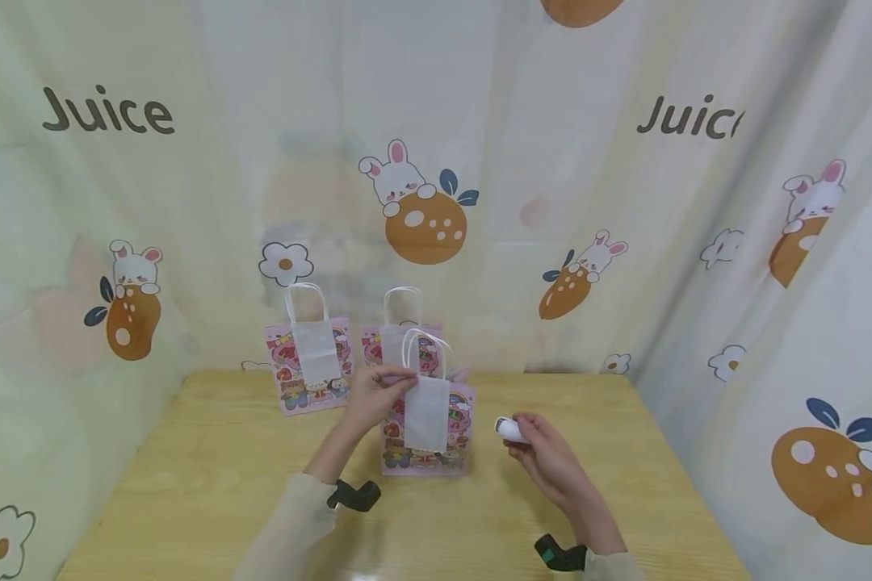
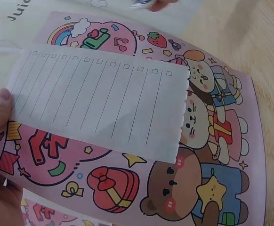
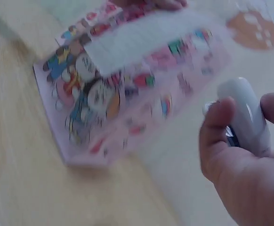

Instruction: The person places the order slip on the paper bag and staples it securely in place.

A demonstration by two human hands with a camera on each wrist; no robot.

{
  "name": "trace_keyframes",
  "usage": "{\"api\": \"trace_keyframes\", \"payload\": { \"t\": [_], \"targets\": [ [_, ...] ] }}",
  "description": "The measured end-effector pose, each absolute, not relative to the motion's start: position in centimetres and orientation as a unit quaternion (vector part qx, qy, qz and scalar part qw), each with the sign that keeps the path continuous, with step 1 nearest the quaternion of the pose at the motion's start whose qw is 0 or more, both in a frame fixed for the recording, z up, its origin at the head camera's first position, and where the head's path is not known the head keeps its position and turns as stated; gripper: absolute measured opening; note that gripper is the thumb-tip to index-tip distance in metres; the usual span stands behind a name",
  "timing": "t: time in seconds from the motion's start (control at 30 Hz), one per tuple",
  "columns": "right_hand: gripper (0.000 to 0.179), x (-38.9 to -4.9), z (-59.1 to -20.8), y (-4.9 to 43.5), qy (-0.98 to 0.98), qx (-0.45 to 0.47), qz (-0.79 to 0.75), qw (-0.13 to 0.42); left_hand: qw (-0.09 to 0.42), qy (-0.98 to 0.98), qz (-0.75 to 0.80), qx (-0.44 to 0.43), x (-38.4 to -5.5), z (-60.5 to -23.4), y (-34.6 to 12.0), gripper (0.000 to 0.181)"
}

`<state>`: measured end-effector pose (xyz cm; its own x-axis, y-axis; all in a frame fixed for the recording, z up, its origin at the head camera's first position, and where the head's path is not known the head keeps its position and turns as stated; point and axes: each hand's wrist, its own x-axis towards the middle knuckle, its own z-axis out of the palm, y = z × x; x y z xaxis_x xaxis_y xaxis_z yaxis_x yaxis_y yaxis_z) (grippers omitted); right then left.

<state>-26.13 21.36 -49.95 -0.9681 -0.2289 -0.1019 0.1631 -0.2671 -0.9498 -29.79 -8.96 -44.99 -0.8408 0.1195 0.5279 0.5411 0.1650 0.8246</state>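
Note:
A pink cartoon-print paper gift bag (image 1: 462,420) with white handles stands nearest, a white lined checklist slip (image 1: 426,413) lying over its front. My left hand (image 1: 378,395) pinches the slip against the bag's top edge. In the left wrist view the slip (image 2: 99,101) shows rows with small boxes and a scalloped end; the thumb (image 2: 0,108) presses on its plain end. To the right of the bag and apart from it, my right hand (image 1: 552,464) grips a small white rounded device (image 1: 510,429), like a mini stapler. Its metal part glints in the right wrist view.
Two similar bags stand behind: one at the left (image 1: 287,395) with a white slip on its front, the other (image 1: 371,343) partly hidden behind the front bag. A wooden table (image 1: 247,500) bears them all. A printed curtain (image 1: 509,186) hangs behind and at both sides.

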Motion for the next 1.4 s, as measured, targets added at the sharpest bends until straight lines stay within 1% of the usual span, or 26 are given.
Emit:
{"api": "trace_keyframes", "payload": {
  "t": [0.13, 0.3, 0.37, 0.53, 0.67, 0.73, 0.83, 0.93, 1.07, 1.23, 1.3, 1.4],
  "targets": [
    [0.036, -26.4, -47.7, 18.5, 0.572, -0.036, -0.814, 0.097, 0.176, -0.745, -0.606, -0.217, -30.0, -44.7, -9.0, 0.008],
    [0.039, -26.2, -45.5, 15.4, 0.519, -0.064, -0.847, 0.095, 0.173, -0.749, -0.605, -0.209, -29.9, -44.8, -9.0, 0.008],
    [0.035, -26.0, -44.8, 14.3, 0.522, -0.076, -0.845, 0.088, 0.172, -0.749, -0.606, -0.206, -29.8, -44.9, -9.0, 0.009],
    [0.025, -25.5, -43.2, 12.0, 0.567, -0.092, -0.818, 0.036, 0.178, -0.75, -0.603, -0.203, -29.2, -45.2, -9.0, 0.01],
    [0.024, -25.9, -42.1, 10.9, 0.58, -0.109, -0.807, 0.01, 0.188, -0.741, -0.609, -0.21, -29.3, -45.3, -9.1, 0.01],
    [0.027, -26.2, -41.8, 10.6, 0.591, -0.127, -0.796, 0.009, 0.192, -0.733, -0.616, -0.214, -29.5, -45.3, -9.0, 0.01],
    [0.036, -26.6, -41.6, 10.5, 0.619, -0.153, -0.77, 0.016, 0.19, -0.727, -0.621, -0.223, -29.8, -45.3, -9.0, 0.01],
    [0.042, -27.0, -41.6, 10.3, 0.656, -0.178, -0.733, 0.008, 0.186, -0.725, -0.621, -0.232, -29.9, -45.4, -9.0, 0.01],
    [0.049, -27.6, -42.1, 9.8, 0.702, -0.22, -0.676, -0.04, 0.189, -0.727, -0.617, -0.235, -29.8, -45.4, -9.0, 0.011],
    [0.046, -28.1, -42.5, 9.4, 0.766, -0.23, -0.587, -0.122, 0.193, -0.731, -0.611, -0.237, -29.6, -45.4, -9.1, 0.01],
    [0.045, -28.1, -42.4, 9.3, 0.793, -0.228, -0.546, -0.144, 0.195, -0.728, -0.611, -0.242, -29.6, -45.5, -9.0, 0.01],
    [0.045, -28.2, -42.1, 9.1, 0.837, -0.24, -0.465, -0.163, 0.198, -0.725, -0.612, -0.247, -29.7, -45.6, -9.0, 0.01]
  ]
}}
